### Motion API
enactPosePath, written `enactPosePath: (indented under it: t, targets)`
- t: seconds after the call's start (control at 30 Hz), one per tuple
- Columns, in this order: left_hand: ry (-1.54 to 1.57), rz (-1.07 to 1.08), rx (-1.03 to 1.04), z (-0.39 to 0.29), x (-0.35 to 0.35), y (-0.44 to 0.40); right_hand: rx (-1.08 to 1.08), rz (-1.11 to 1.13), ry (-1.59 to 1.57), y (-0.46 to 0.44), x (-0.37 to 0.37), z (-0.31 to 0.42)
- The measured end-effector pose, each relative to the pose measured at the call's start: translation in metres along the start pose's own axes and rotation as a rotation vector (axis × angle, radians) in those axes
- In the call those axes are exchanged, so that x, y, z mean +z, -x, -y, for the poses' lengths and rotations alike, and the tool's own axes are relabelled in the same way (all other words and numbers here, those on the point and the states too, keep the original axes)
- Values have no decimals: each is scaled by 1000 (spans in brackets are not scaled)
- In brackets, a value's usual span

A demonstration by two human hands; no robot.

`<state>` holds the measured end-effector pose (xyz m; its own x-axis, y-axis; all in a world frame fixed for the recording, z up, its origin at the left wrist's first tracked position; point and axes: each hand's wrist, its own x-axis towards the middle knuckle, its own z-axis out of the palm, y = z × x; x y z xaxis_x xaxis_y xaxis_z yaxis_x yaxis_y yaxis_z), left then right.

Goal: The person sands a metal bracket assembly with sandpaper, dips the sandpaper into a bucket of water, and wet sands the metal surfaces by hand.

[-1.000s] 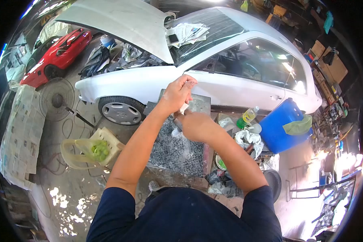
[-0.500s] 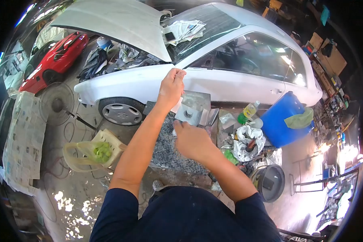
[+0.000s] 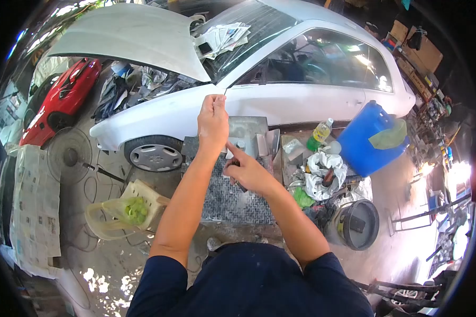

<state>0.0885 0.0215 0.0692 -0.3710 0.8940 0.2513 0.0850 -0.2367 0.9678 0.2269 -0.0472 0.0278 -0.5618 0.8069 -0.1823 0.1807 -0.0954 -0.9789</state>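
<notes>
My left hand (image 3: 213, 122) is raised in front of the car's door, fingers closed and pointing up; what they hold, if anything, is hidden. Just to its lower right, my right hand (image 3: 247, 171) has its index finger stretched toward the left wrist. Its other fingers are curled, and a small dark edge shows beneath them; I cannot make out what it is. Below both hands stands a worktable with a dark patterned top (image 3: 235, 203). Beyond the right hand lie a grey flat panel (image 3: 250, 125) and thin upright plates (image 3: 261, 144).
A white car (image 3: 296, 103) with its hood (image 3: 132, 39) raised spans the front. To the right are a green-liquid bottle (image 3: 320, 134), crumpled white plastic (image 3: 322, 177), a blue drum (image 3: 369, 142) and a bucket (image 3: 360, 224). A fan (image 3: 70, 156) and a stool (image 3: 150, 203) stand left.
My right hand has drawn back a little toward me and its index finger now points out. My left hand has turned slightly and shifted left in view; the camera view has shifted too.
</notes>
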Motion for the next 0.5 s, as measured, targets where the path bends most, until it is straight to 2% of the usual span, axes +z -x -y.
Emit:
enactPosePath:
  t: [0.13,0.23,0.33,0.43,0.5]
  targets:
    - [-11,-30,21,-2,1,3,-19,7,-28,22,11,-3]
    - [-27,-28,38,-1,3,5,-134,-26,53,30,12,-19]
    - [-22,-18,39,-3,5,8,-75,-102,421,49,6,-12]
    - [-26,-14,57,-8,12,14,-28,-361,752,59,-4,-10]
    - [-40,-14,67,-9,15,17,124,-378,813,58,-20,5]
